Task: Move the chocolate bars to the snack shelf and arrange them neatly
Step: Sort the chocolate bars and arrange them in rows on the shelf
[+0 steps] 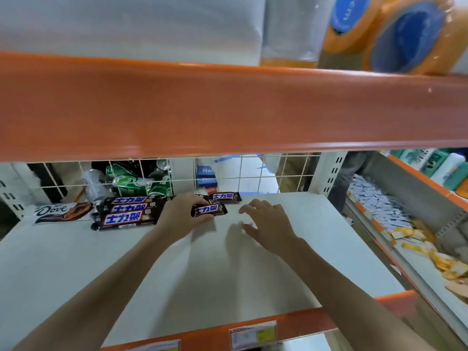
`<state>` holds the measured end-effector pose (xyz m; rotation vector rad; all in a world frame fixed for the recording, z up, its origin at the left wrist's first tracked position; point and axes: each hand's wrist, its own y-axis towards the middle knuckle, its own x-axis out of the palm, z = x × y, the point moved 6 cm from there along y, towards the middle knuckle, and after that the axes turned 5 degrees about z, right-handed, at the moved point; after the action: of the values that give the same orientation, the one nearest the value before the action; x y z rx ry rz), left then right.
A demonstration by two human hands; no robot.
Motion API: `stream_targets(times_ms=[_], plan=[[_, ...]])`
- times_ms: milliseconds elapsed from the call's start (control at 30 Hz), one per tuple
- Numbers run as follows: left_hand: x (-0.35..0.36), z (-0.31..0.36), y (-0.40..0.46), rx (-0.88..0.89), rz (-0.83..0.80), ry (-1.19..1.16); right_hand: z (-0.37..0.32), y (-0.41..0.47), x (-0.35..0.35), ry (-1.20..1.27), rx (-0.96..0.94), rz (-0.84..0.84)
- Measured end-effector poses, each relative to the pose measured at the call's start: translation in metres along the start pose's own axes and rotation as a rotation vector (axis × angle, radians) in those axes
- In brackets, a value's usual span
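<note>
Left hand (pixel 182 213) is pinching a short dark-wrapped chocolate bar (pixel 209 210); right hand (pixel 266 221) is hovering open, empty. Best aligned beside the far-left row of long bars (pixel 126 211) on the white shelf (pixel 228 269).

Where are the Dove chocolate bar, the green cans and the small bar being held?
Dove bar (pixel 63 213): head view, wrapper middle.
Green cans (pixel 136 182): head view, one can's side.
Held small bar (pixel 209 209): head view, label.

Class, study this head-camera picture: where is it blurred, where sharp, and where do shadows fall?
Head view: the orange upper shelf edge is close and blurred, bowed by the wide lens; the chocolate bars read sharply; soft shadows from the left hand and right hand fall on the white shelf.
</note>
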<state>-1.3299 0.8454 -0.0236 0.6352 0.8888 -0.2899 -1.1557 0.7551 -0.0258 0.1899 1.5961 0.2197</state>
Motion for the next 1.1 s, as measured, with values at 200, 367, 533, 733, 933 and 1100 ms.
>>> stream_targets(times_ms=[200,367,533,733,933,1100], plan=[[0.023,0.013,0.027,-0.027,0.012,0.108,0.020,0.002,-0.002,0.020,-0.039,0.021],[0.034,0.022,0.046,-0.051,0.059,0.098,0.035,0.001,-0.004,0.042,-0.057,0.036],[0.047,0.023,0.047,-0.076,0.054,0.117,0.046,0.002,-0.005,0.063,-0.056,0.050],[0.052,0.019,0.044,-0.049,0.098,0.132,0.050,0.001,-0.002,0.066,-0.051,0.047],[0.051,0.019,0.044,-0.055,0.070,0.132,0.047,0.000,0.001,0.082,-0.051,0.033],[0.049,0.020,0.043,-0.070,0.045,0.159,0.044,-0.001,0.002,0.103,-0.039,0.023]])
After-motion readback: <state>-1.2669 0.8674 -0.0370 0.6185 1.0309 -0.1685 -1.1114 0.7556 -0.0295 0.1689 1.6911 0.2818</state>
